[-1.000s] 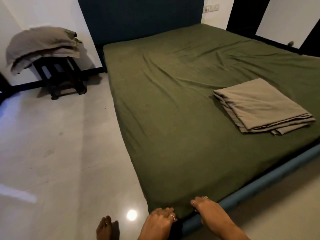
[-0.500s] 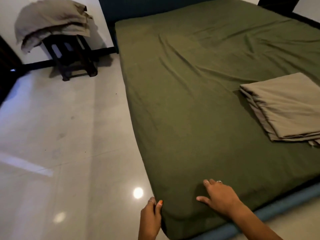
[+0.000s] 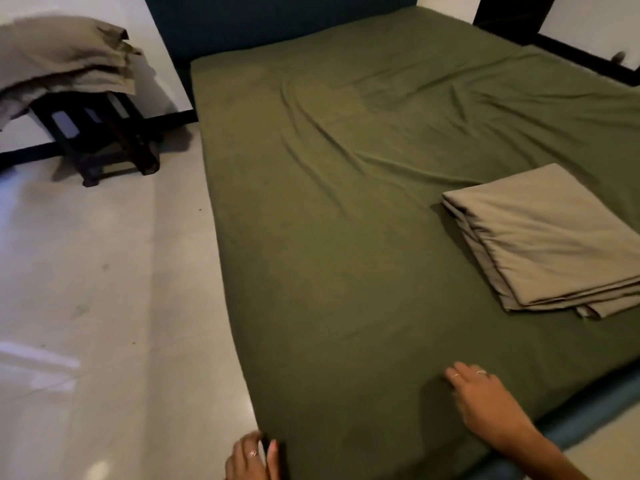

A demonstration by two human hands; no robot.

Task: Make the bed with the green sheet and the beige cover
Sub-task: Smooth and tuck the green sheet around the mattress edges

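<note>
One green sheet (image 3: 346, 254), one beige cover (image 3: 540, 237), two hands

A home bedroom: a low bed (image 3: 571, 431) under a green sheet (image 3: 346, 237) with a dark headboard (image 3: 277, 22), a pale tiled floor (image 3: 104, 289), and a small dark stool (image 3: 104, 140) piled with bedding (image 3: 62, 64).

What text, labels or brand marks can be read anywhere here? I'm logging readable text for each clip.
None: no word, number or logo shows on the green sheet, the folded beige cover, the beige bedding on the stool, the floor or the walls.
</note>
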